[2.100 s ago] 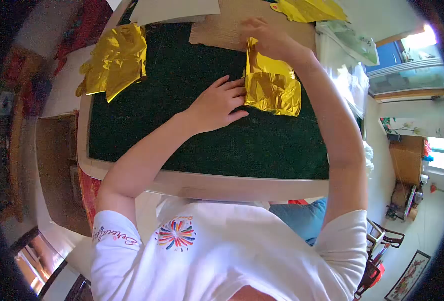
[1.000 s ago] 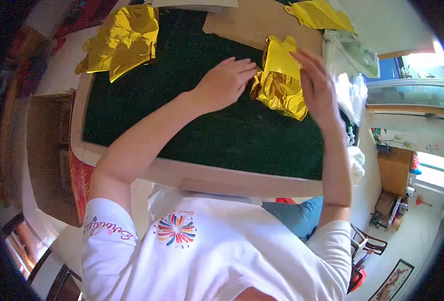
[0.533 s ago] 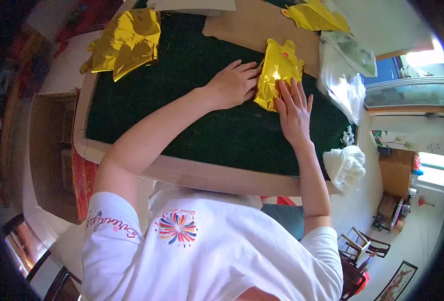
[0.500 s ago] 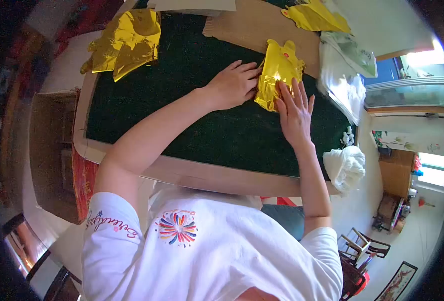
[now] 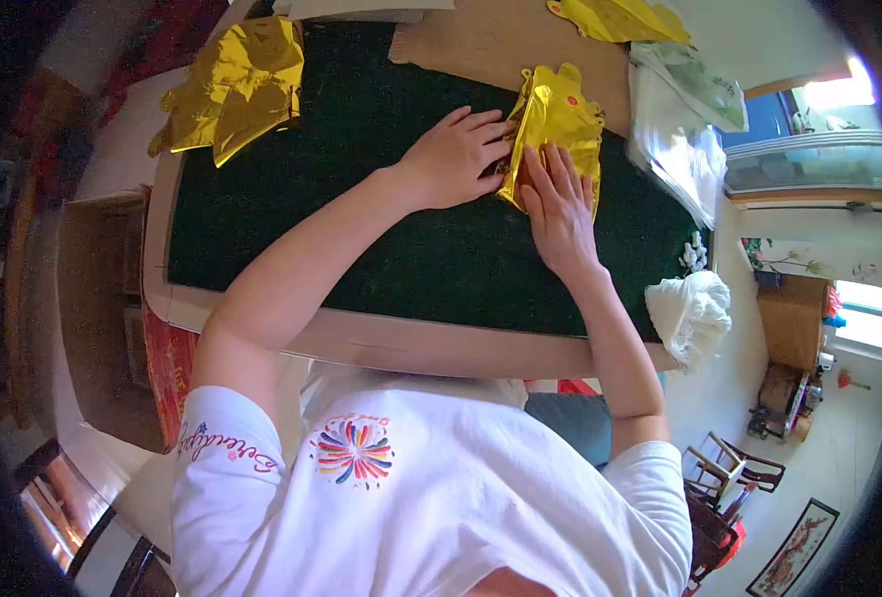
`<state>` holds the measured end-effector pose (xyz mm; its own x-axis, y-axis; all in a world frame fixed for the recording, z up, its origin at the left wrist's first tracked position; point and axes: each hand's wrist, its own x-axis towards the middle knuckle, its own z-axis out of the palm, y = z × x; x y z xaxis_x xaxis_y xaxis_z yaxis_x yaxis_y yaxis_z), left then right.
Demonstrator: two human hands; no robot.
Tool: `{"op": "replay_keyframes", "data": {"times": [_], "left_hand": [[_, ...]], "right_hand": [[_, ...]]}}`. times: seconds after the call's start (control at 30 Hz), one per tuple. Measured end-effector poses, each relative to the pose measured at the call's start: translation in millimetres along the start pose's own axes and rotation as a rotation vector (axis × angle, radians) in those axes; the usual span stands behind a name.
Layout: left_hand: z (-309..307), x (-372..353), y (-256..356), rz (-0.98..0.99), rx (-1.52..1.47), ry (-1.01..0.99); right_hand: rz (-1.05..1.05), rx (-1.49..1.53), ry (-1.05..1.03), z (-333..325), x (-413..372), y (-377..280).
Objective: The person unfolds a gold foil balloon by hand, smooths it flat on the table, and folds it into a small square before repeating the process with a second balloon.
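Note:
A flat gold foil balloon [image 5: 563,119] with a scalloped top and a small red dot lies on the dark green table mat. My right hand [image 5: 563,214] rests palm down on its lower part, fingers stretched out and slightly spread. At the balloon's left edge is my left hand [image 5: 453,162], its fingers apart and pointing right, the tips touching or just beside the foil. What lies under the fingertips is hidden. Another crumpled gold foil piece [image 5: 242,85] lies at the mat's upper left. A third gold foil piece [image 5: 625,20] is at the top right.
Brown cardboard [image 5: 520,45] covers the back of the green mat [image 5: 411,269]. Clear plastic bags [image 5: 675,149] lie along the right edge, with a white bundle [image 5: 689,313] at the front right corner. A cardboard box [image 5: 112,318] stands left of the table.
My right hand has slid left and slightly up over the balloon, which now looks flatter and wider. My left hand stays by its left edge. The view has shifted slightly.

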<state>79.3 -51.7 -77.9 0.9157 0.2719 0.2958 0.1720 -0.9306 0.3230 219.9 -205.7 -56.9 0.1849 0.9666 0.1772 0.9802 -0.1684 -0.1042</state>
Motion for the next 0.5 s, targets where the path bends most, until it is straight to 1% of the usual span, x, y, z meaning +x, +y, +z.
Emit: {"op": "replay_keyframes", "data": {"times": [0.2, 0.27, 0.3, 0.37, 0.4, 0.43, 0.5], "left_hand": [[-4, 0, -1, 0.000, -0.010, -0.010], [-3, 0, -2, -0.009, -0.017, -0.029], [-3, 0, -1, -0.008, -0.018, -0.030], [-2, -1, -1, -0.024, -0.003, -0.031], [-2, 0, 0, -0.020, -0.003, -0.032], [-3, 0, 0, -0.034, 0.005, -0.063], [-3, 0, 0, -0.056, 0.013, -0.086]], "right_hand": [[-0.006, 0.006, 0.026, -13, 6, 0], [-0.105, 0.105, 0.124, -21, 17, 8], [-0.164, 0.185, 0.130, -29, 27, 10], [-0.230, 0.247, -0.025, -48, 47, 9], [-0.297, 0.205, -0.063, -51, 57, 8], [-0.296, 0.204, -0.060, -56, 65, 7], [-0.299, 0.275, -0.278, -66, 77, 3]]}}
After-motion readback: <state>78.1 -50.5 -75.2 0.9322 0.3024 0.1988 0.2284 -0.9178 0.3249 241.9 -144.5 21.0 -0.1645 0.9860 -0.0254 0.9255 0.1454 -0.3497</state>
